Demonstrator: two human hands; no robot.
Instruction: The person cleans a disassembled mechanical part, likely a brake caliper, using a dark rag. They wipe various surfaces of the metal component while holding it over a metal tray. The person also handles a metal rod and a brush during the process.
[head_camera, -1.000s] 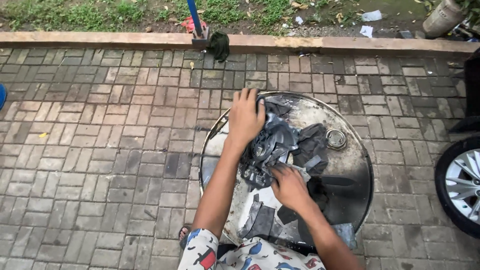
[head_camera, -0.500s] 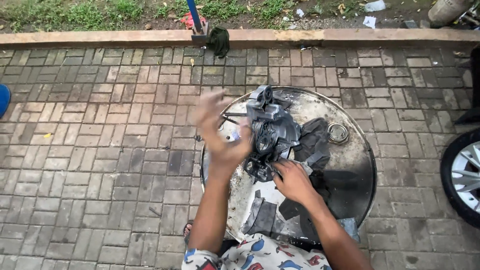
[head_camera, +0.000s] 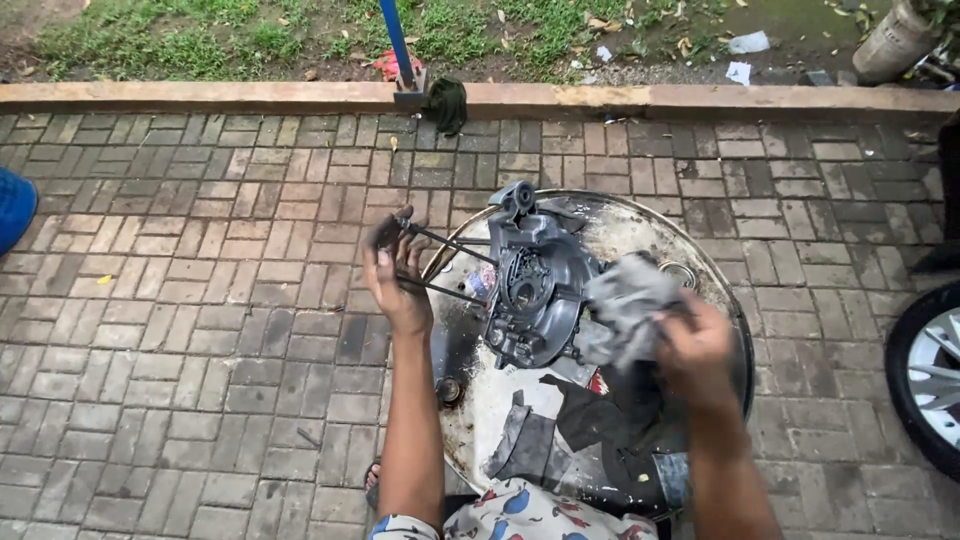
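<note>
A dark grey metal engine casing (head_camera: 535, 285) stands tilted up on edge over a round, stained metal drum top (head_camera: 712, 290). Long thin studs stick out of its left side, and my left hand (head_camera: 397, 275) grips their ends. My right hand (head_camera: 690, 350) holds a crumpled grey rag (head_camera: 625, 300) pressed against the casing's right side. Dark cloth scraps (head_camera: 575, 420) lie on the drum top below the casing, near my patterned sleeve.
A small metal ring (head_camera: 682, 272) lies on the drum top behind the rag. Brick paving surrounds the drum, with a kerb and grass beyond. A blue pole with a dark cloth (head_camera: 445, 103) stands at the kerb. A wheel (head_camera: 925, 375) is at the right edge, a blue object (head_camera: 14, 208) at the left.
The casing has been lifted from lying flat to standing on edge. My left hand moved left onto the studs, and my right hand rose with the rag to the casing's right side.
</note>
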